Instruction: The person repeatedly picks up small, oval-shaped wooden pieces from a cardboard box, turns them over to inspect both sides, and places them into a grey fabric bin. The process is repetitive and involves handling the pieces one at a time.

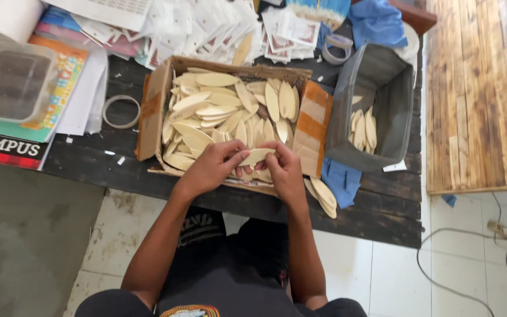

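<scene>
An open cardboard box (154, 108) on a dark wooden table holds several pale, flat, leaf-shaped wooden pieces (218, 108). Over the box's near edge, my left hand (211, 167) and my right hand (284, 170) together hold one such wooden piece (257, 155) by its two ends. A few more pieces (323, 196) lie on the table just right of my right hand, on a blue cloth (342, 182).
A grey bin (382, 117) with several wooden pieces stands right of the box. Small white packets (206, 29), tape rings (121, 111), a clear plastic container (10, 82) and papers crowd the table's far and left parts. A cable (459, 235) lies on the tiled floor at right.
</scene>
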